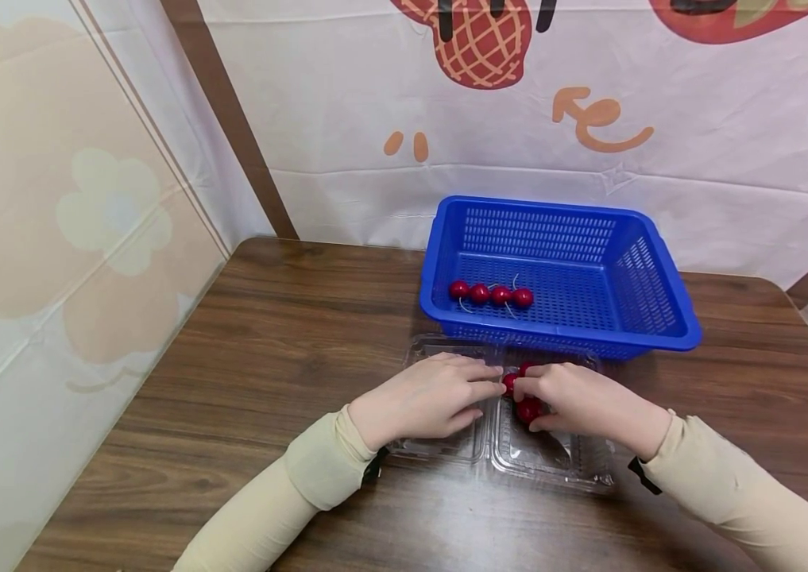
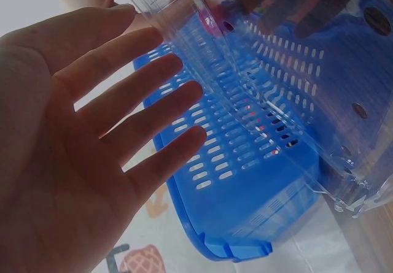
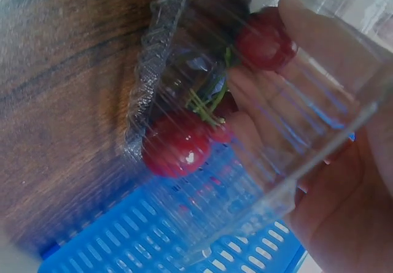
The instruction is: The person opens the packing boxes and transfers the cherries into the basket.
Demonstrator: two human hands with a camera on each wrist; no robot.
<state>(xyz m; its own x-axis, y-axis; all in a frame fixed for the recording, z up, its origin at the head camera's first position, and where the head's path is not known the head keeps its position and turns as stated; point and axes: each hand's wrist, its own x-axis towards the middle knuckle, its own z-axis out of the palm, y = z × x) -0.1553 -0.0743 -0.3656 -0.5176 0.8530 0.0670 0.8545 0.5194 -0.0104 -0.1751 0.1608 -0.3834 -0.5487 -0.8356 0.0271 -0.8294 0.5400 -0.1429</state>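
Observation:
A clear plastic clamshell box lies unfolded on the table, its two halves side by side. Over the right half, my right hand reaches down inside and pinches a red cherry between thumb and fingers. Another cherry with a green stem lies by the box wall in the right wrist view, and more red fruit shows partly behind the fingers. My left hand hovers above the left half, fingers spread and fairly straight, fingertips close to the middle fold. Nothing is in its palm in the left wrist view.
A blue perforated basket stands directly behind the box, near the table's back edge. Inside it, several stemmed cherries sit in a row at the front left. Brown wooden table extends to both sides, with a printed cloth behind.

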